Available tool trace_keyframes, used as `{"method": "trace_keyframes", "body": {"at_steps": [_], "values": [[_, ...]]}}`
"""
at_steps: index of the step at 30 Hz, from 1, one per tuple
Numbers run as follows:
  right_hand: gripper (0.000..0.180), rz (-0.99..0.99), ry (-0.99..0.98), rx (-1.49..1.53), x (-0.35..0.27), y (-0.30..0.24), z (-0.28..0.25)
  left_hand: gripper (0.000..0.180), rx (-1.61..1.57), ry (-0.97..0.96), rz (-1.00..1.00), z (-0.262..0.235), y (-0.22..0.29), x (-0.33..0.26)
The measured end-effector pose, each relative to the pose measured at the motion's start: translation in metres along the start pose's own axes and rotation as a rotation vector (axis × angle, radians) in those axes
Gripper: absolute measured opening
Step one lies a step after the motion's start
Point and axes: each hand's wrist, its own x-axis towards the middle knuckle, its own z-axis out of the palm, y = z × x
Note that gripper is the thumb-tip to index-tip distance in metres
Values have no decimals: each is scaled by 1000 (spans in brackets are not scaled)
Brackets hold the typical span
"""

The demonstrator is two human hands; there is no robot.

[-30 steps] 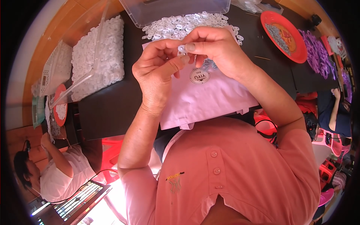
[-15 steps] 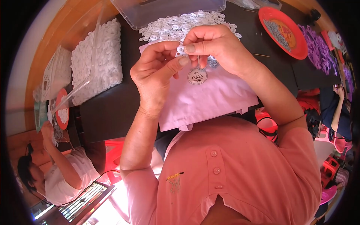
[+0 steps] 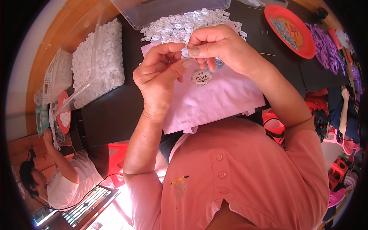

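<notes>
Between my two hands is a small white oval plastic piece point(image 3: 185, 53) with round holes. My left hand point(image 3: 159, 74) is closed, pinching its left side with thumb and fingers. My right hand point(image 3: 222, 48) is closed too, thumb and forefinger pressed at the piece's right edge; whether a tiny part is also between them is hidden. Under both hands a pink cloth bag point(image 3: 214, 103) with a round printed label lies flat on the dark table. Small grey metal bits point(image 3: 219, 63) show on the bag beneath my right hand. Just beyond my hands spreads a pile of similar white pieces point(image 3: 168, 28).
A clear plastic bin point(image 3: 134, 11) lies behind the pile. At left stands a big block of white pieces point(image 3: 101, 57). A red plate point(image 3: 308, 46) with grey metal parts and purple strips point(image 3: 326, 48) are at right. Another person point(image 3: 69, 172) works at far left.
The white piece has turned slightly between my fingers, and a hole that showed dark now looks pale. My hands have barely moved. The person at left has shifted their arm a little.
</notes>
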Motion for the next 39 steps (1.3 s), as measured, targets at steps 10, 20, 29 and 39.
{"method": "trace_keyframes", "body": {"at_steps": [10, 20, 29, 39], "values": [[18, -67, 91, 59, -3, 0, 11, 30, 4, 40, 8, 2, 0, -1], [18, -134, 123, -39, -5, 0, 15, 30, -31, 56, 4, 1, 1, -3], [19, -89, 57, 19, -3, 0, 11, 31, -22, 33, 34, 4, -1, -3], [20, -32, -24, 15, -4, -3, 2, 31, 112, -43, 129, 5, 0, -4]]}}
